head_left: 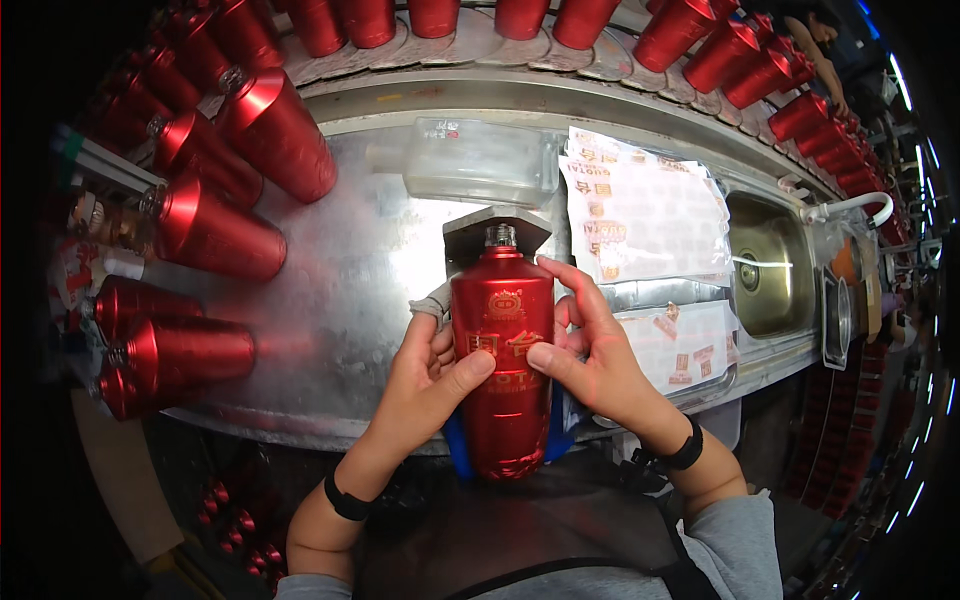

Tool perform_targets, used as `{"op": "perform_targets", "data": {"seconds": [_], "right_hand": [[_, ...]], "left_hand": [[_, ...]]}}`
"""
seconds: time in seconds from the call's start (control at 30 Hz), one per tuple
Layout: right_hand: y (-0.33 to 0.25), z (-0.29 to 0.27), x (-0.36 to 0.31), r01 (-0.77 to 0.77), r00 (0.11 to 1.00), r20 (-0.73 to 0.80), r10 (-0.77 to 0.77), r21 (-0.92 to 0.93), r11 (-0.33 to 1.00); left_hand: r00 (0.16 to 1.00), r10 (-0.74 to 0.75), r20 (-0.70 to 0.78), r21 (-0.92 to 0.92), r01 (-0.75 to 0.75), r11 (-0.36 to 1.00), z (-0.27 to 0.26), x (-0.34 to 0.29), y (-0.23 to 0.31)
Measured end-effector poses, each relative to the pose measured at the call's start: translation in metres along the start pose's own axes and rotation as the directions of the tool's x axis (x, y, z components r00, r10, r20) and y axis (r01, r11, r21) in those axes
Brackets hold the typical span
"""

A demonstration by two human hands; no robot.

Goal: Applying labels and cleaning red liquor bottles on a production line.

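Observation:
A glossy red bottle (503, 405) with gold decoration lies in front of me, its bare threaded neck pointing away. My left hand (425, 370) grips its left side, thumb on the front face and a grey wrap on one finger. From the right, my right hand (590, 345) holds it too, its thumb pressing near the gold characters and its index finger along the shoulder. Behind the neck is a dark metal angled holder (495, 222). Blue pieces show beside the bottle's base. The bottle's back is hidden.
Several red bottles (220, 230) stand at the left of the metal table (340, 260). A clear glass bottle (480, 165) lies behind the holder. Decal sheets (650, 220) and a smaller sheet (680, 345) lie right, before a sink (770, 265). More bottles line the curved conveyor (470, 45). Another person is far right.

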State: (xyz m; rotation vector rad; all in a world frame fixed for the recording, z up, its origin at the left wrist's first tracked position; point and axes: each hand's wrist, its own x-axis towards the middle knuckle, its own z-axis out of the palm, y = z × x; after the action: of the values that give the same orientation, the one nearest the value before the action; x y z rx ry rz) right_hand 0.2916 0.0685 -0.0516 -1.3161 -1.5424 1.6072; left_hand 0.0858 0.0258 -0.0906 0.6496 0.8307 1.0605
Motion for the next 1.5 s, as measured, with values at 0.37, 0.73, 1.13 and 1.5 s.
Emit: {"op": "perform_targets", "data": {"seconds": [0.37, 0.73, 1.13, 1.5], "right_hand": [[-0.006, 0.001, 0.004, -0.056, 0.998, 0.021, 0.056, -0.022, 0.998], [0.004, 0.005, 0.008, 0.023, 0.999, -0.03, -0.027, -0.123, 0.992], [-0.001, 0.004, 0.009, 0.019, 0.999, -0.032, -0.025, -0.176, 0.984], [-0.005, 0.011, 0.01, 0.011, 0.996, -0.08, -0.034, -0.264, 0.964]], "left_hand": [[1.0, -0.028, 0.003, 0.0, 0.028, 1.0, -0.001, 0.0, 0.007], [0.996, 0.034, -0.082, 0.004, -0.034, 0.999, 0.011, 0.005, 0.002], [1.0, 0.004, -0.007, -0.066, -0.004, 0.998, 0.004, 0.004, 0.004], [0.998, 0.025, -0.065, -0.007, -0.025, 1.0, 0.008, 0.009, 0.001]]}}
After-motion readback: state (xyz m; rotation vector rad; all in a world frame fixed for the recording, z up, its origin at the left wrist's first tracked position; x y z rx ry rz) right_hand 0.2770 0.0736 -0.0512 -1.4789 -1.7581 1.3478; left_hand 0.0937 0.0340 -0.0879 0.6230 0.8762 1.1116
